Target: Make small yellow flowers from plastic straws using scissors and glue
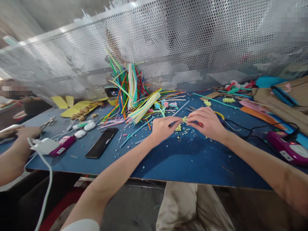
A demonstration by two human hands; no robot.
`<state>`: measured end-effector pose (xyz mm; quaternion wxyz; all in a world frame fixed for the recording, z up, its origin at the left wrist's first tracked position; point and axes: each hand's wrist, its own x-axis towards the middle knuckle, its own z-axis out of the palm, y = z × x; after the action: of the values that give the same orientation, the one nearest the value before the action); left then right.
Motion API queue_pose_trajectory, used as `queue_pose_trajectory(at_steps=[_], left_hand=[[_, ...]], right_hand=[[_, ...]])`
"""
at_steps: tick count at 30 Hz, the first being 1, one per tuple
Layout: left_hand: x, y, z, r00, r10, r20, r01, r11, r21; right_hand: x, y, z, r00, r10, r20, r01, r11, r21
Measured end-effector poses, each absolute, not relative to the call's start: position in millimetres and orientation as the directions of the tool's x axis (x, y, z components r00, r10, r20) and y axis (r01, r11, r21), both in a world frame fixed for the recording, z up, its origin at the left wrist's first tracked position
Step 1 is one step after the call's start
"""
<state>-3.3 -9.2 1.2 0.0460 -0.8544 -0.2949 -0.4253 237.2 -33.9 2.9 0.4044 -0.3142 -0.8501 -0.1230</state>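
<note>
My left hand [164,129] and my right hand [207,123] meet over the table, fingertips pinched on a small folded yellow pipe cleaner [184,119] between them. Another zigzag yellow pipe cleaner piece [178,127] lies just below the fingertips. Behind my right hand the metal blades of scissors [190,109] show; whether that hand also holds them I cannot tell. A small red spot shows beneath its fingers. Beyond my hands lie pipe cleaner flowers [165,104] in pink and blue with a pale green stem. More folded yellow pieces [228,100] lie farther right.
A big bundle of coloured pipe cleaners [132,86] stands by the perforated metal screen [192,41]. To my left are a black phone [102,142], a purple power strip [63,145] and another person's hand [29,132]. At right lies a second purple power strip [287,147] with black cable.
</note>
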Motion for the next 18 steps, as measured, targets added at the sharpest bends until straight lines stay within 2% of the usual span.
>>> queue_pose_trajectory(at_steps=[4,9,18], left_hand=[[-3.5,-8.9,1.3,0.467,0.463,0.753,0.543,-0.823,0.169],[-4.2,-8.7,1.4,0.474,0.474,0.742,0.553,-0.816,0.168],[-3.6,-6.9,0.5,0.463,0.494,0.736,0.590,-0.792,0.160]], right_hand=[[236.9,-34.4,2.6,-0.478,0.466,0.744,0.635,0.769,-0.074],[238.7,-34.8,2.8,-0.475,0.563,0.676,0.630,0.754,-0.186],[245.8,-29.0,-0.3,-0.440,0.594,0.673,0.662,0.722,-0.203]])
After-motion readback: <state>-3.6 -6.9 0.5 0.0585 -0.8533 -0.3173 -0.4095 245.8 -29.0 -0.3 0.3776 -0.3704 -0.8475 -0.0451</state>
